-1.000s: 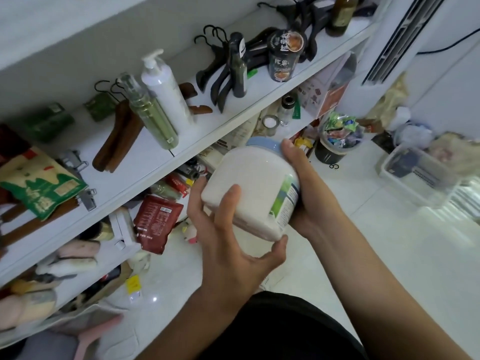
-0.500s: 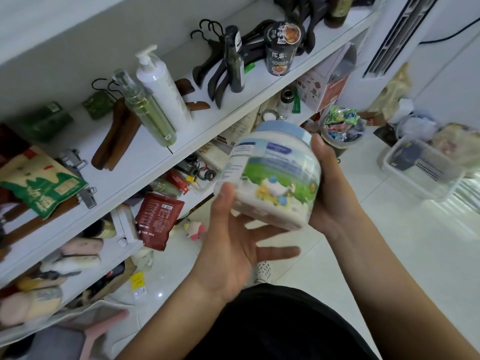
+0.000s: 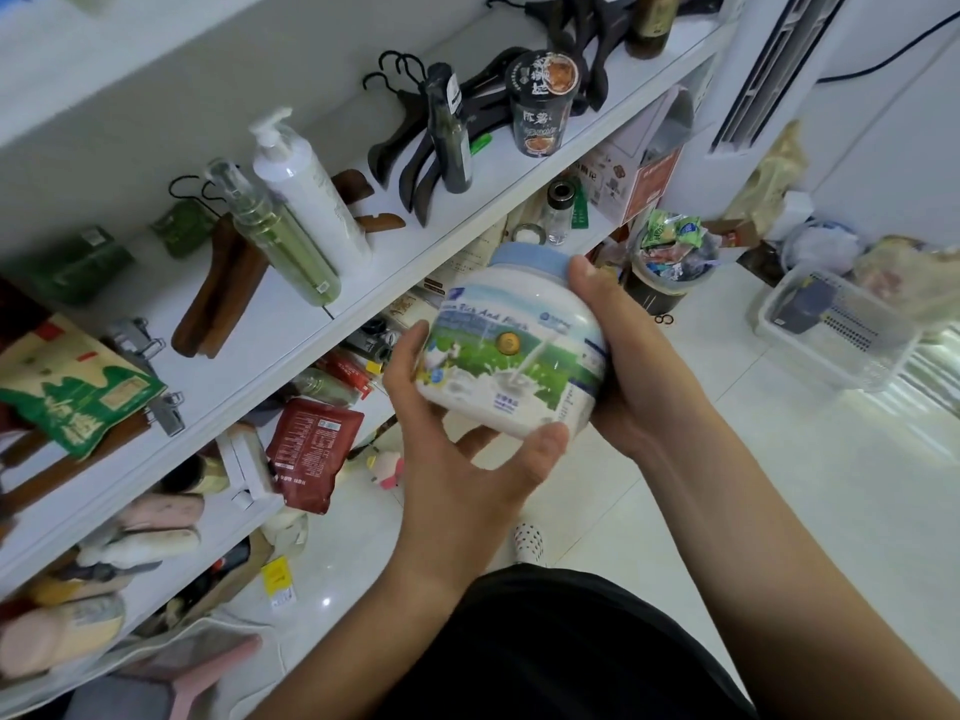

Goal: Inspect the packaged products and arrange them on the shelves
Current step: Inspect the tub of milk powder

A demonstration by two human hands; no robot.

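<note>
A white milk-powder jar (image 3: pixel 511 350) with a pale blue lid and a green meadow label is held in front of me, above the floor, its label facing up at me. My left hand (image 3: pixel 462 459) cups it from below, with fingers on its left side and thumb curled round the bottom edge. My right hand (image 3: pixel 618 356) grips its right side, thumb up by the lid. To the left runs the white shelf (image 3: pixel 291 324) with a white pump bottle (image 3: pixel 306 184), a green spray bottle (image 3: pixel 280 236) and a noodle cup (image 3: pixel 540 103).
Dark hangers (image 3: pixel 415 132) and brown wooden hangers (image 3: pixel 218 288) lie on the shelf, with a green pouch (image 3: pixel 67 381) at its left end. A red pouch (image 3: pixel 311 454) hangs off the lower shelf. A full bin (image 3: pixel 670 272) and a clear plastic crate (image 3: pixel 831 330) stand on the tiled floor.
The jar has been turned in my hands: a second ago its plain white back faced me, now the picture label does. My left thumb has closed round its bottom edge.
</note>
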